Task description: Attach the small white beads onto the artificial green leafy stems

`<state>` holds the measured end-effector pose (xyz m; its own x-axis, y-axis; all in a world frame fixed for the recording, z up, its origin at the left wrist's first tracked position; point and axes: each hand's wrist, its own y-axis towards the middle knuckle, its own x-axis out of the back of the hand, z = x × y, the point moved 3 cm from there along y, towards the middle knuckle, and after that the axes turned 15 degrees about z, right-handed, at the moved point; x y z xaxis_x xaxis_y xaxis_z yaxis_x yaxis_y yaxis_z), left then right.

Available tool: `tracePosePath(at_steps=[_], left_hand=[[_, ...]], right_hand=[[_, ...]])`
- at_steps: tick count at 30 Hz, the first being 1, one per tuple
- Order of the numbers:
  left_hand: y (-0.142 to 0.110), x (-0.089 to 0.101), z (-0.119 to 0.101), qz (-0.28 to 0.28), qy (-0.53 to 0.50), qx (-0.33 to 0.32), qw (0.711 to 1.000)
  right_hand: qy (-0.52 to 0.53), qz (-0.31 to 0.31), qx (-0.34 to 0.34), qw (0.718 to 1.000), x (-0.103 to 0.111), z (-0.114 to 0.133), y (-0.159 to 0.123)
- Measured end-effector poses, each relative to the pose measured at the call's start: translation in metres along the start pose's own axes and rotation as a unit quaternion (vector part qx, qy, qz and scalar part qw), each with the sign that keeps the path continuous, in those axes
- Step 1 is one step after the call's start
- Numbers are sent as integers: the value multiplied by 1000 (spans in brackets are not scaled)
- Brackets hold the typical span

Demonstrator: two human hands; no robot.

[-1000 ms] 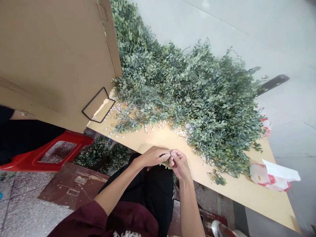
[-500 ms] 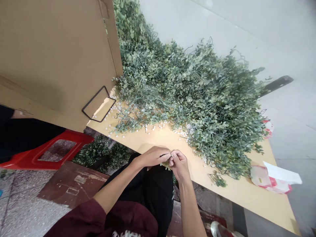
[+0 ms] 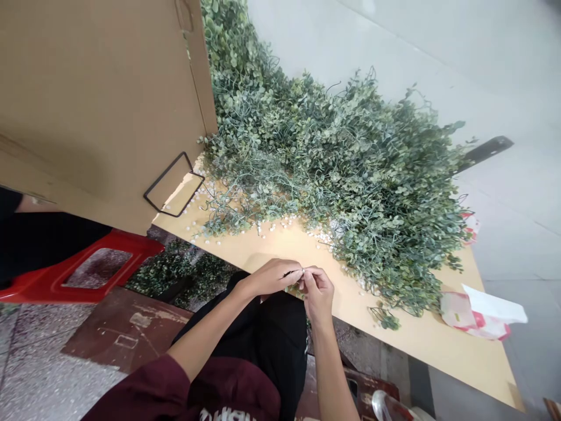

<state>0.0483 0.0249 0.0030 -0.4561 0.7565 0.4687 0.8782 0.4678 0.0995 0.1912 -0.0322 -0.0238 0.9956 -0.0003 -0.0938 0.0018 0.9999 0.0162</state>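
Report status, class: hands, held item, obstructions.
Left hand, right hand pinching small green sprig at pale wooden table. Foliage pile beyond, not touching hands.

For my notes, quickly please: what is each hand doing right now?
Left hand: closed, holding a small green sprig.
Right hand: closed on the same sprig; exact hold hidden.

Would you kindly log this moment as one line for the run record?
left hand: pinching small green sprig | right hand: pinching same sprig | nearby: white beads, foliage pile
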Motion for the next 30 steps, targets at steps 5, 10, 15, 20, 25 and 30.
tracePosePath(at_steps=[5,10,15,20,25,30], left_hand=[[-3,4,3,-43,-68,0,997],[-8,7,6,-178,-147,42,972],[-9,5,7,-212,-162,76,961],[-11,7,1,-171,-162,77,969],[-11,4,-2,-130,-92,114,981],[-5,0,0,-109,6,77,991]], right_hand=[[-106,45,50,992,-4,13,-3],[-270,-5,17,963,14,30,12],[-430,-36,-38,901,35,40,41],[-556,1,-86,827,36,40,59],[-566,24,-77,821,38,39,62],[-537,44,-59,841,34,39,66]])
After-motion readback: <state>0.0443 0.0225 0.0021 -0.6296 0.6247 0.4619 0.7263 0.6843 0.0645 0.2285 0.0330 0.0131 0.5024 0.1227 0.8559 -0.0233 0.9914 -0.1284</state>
